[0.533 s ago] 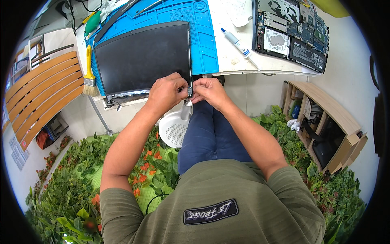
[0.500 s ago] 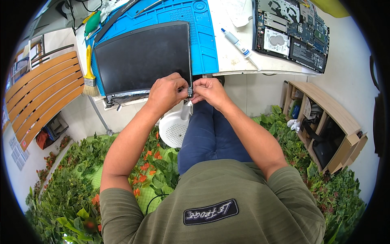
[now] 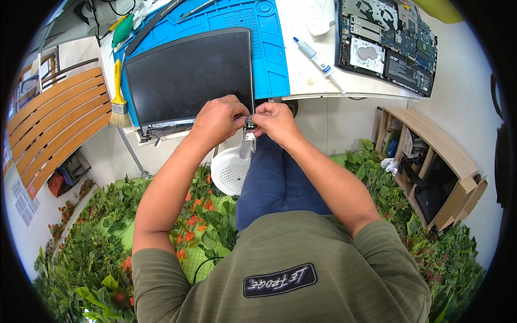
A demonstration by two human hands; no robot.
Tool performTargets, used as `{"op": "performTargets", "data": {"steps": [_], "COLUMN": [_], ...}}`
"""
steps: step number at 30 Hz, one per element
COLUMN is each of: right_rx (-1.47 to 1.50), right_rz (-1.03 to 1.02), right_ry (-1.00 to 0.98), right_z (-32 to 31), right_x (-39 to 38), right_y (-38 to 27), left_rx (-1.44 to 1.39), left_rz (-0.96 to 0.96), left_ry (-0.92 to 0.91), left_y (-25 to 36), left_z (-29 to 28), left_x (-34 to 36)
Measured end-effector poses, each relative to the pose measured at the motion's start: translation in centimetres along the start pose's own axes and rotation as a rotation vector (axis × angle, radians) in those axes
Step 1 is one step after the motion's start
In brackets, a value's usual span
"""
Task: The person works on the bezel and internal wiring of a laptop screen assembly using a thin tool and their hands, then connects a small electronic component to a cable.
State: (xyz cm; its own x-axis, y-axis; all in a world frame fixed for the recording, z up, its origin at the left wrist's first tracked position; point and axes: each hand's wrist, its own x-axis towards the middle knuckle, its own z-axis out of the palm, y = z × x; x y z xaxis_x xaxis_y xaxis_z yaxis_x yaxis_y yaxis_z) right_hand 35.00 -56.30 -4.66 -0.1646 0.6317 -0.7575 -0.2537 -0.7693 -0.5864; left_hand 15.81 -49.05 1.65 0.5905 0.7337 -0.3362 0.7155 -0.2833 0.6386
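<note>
A laptop screen [image 3: 188, 78] with a dark panel and black frame lies on a blue work mat [image 3: 269, 64], its near edge toward me. At its near right corner a small metal hinge [image 3: 249, 137] sticks out past the table edge, a plate with holes at its end. My left hand [image 3: 218, 123] is closed in a pinch on the hinge's left side. From the right, my right hand [image 3: 276, 121] pinches the same hinge. The fingers partly hide its dark upper part. Thin cables [image 3: 156, 137] hang at the screen's near left corner.
An opened laptop base [image 3: 385, 46] lies at the far right, beside a syringe [image 3: 318, 59]. A yellow-handled brush [image 3: 118, 97] and a green blower [image 3: 123, 31] are on the left. Below the hands are a white perforated stool [image 3: 230, 172] and my legs.
My fingers have shifted slightly at the hinge, and its plate with holes shows more. The right hand has moved a little left. The screen stays in place.
</note>
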Motion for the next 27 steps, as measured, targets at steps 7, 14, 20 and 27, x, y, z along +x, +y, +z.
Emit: {"op": "performTargets", "data": {"steps": [7,14,20,27], "right_rx": [-0.015,0.033,0.014,-0.045], "right_rz": [0.019,0.032,0.003,-0.044], "right_ry": [0.01,-0.033,-0.048,-0.035], "right_z": [0.2,-0.3,-0.4,-0.3], "right_x": [0.1,0.0,0.1,0.0], "right_y": [0.1,-0.1,0.2,0.8], "left_rx": [-0.017,0.052,0.007,-0.017], "left_rz": [0.013,0.051,0.017,0.042], "left_ry": [-0.007,0.0,0.019,0.039], "left_y": [-0.5,-0.4,-0.5,-0.8], "left_z": [-0.7,-0.1,0.1,0.3], "left_x": [-0.6,-0.8,-0.6,-0.4]}}
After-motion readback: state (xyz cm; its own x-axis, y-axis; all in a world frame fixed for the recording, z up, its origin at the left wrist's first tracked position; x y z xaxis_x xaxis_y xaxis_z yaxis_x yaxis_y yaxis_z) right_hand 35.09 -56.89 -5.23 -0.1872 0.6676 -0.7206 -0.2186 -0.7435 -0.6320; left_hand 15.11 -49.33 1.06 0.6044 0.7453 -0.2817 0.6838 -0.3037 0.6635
